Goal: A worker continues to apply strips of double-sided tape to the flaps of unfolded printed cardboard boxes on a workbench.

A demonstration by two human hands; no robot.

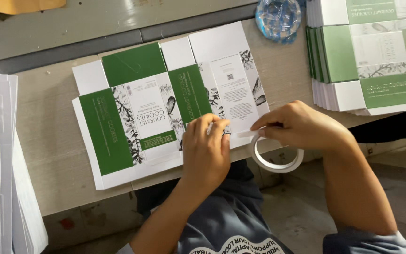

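My left hand (206, 149) lies flat, fingers together, pressing the near edge of the unfolded green-and-white carton blank (165, 106), which sits printed side up on the worktable (48, 141). My right hand (297, 126) pinches a white tape strip (245, 134) w/ thumb & forefinger — the tape roll (277, 159) hangs under it, just past the table edge. Stack of same blanks (367, 51) at far right, a blue-tinted clear tape roll (278, 18) at the top, white sheets (1, 160) piled on the left — well apart from both hands.
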